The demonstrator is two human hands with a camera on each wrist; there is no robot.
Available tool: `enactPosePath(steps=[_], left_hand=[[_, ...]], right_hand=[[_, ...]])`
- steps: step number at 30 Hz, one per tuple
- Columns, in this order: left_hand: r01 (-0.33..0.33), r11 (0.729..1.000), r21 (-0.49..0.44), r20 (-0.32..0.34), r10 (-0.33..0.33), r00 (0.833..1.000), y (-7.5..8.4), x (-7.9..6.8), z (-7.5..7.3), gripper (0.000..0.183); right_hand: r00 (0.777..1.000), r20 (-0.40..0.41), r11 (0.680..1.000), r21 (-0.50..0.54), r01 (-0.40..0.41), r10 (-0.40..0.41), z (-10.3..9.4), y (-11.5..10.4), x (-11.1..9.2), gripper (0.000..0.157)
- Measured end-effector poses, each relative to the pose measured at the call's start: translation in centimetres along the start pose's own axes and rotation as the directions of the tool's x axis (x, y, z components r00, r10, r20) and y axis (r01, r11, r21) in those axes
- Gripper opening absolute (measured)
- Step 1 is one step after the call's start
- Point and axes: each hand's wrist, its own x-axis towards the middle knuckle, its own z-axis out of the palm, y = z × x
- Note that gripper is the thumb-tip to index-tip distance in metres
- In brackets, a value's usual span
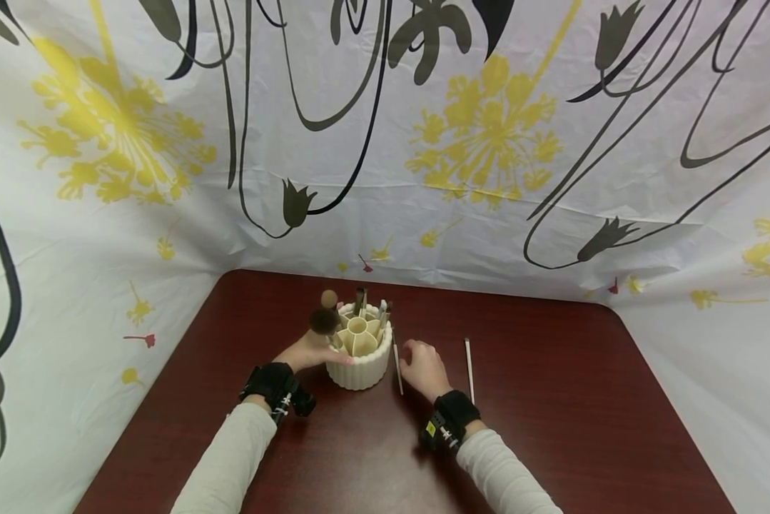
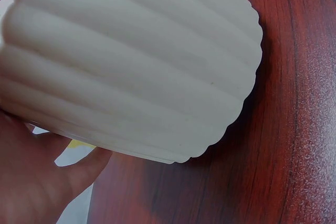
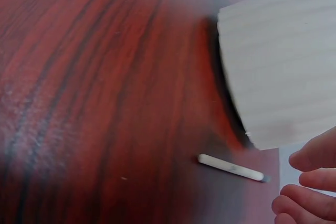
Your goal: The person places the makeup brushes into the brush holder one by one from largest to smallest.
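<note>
A cream brush holder [image 1: 357, 371] with ribbed sides and a divided top stands on the table, several makeup brushes upright in it. My left hand [image 1: 310, 352] grips its left side, thumb across the front near the rim; the holder's ribbed wall [image 2: 131, 66] fills much of the left wrist view. Just right of the holder lies a thin white-handled brush [image 1: 398, 370], its handle [image 3: 231, 167] also showing in the right wrist view. Beside that brush hovers my right hand [image 1: 425, 368], fingers [image 3: 304, 200] loosely bent and nothing between them.
A second thin white brush [image 1: 469, 368] lies to the right of my right hand. The dark red wooden table [image 1: 551, 428] ends at the back against a white patterned curtain [image 1: 372, 143], which also hangs along both sides.
</note>
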Motion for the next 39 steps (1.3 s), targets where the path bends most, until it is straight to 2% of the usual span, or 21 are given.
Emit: enactPosePath(steps=[6,8,9,13,17,22,26,39], left_hand=[[0.041,0.999,0.001,0.003,-0.041,0.999,0.2,-0.2,0.0,0.104],[0.046,0.999,0.002,0.001,-0.046,0.999,-0.3,-0.1,0.0,0.104],[0.036,0.999,0.01,-0.002,-0.036,0.999,-0.7,0.1,0.0,0.106],[0.023,1.0,0.013,-0.008,-0.023,1.0,-0.6,0.2,0.1,0.107],[0.019,1.0,0.006,0.002,-0.019,1.0,0.5,-0.2,0.1,0.107],[0.028,0.999,0.021,0.01,-0.028,1.0,0.5,-0.2,0.1,0.105],[0.009,1.0,0.028,0.007,-0.009,1.0,0.4,-0.1,0.0,0.104],[-0.005,1.0,0.03,0.013,0.004,1.0,0.4,-0.1,-0.1,0.105]], right_hand=[[0.999,0.045,1.0,-0.009,-0.02,0.021,0.8,0.1,-0.3,0.028],[0.998,0.051,0.999,-0.011,-0.032,0.033,1.0,0.2,-0.3,0.028],[0.998,0.05,0.999,-0.018,-0.038,0.039,1.0,0.2,-0.3,0.026],[0.996,0.054,0.997,-0.041,-0.063,0.065,1.5,0.3,-0.3,0.02],[0.994,0.066,0.995,-0.062,-0.08,0.084,1.9,0.4,-0.3,0.02],[0.995,0.06,0.995,-0.063,-0.074,0.078,2.2,0.6,-0.2,0.017],[0.997,0.038,0.997,-0.05,-0.06,0.061,2.5,0.9,0.0,0.01],[0.996,0.015,0.995,-0.05,-0.091,0.092,2.9,0.6,0.0,0.003]])
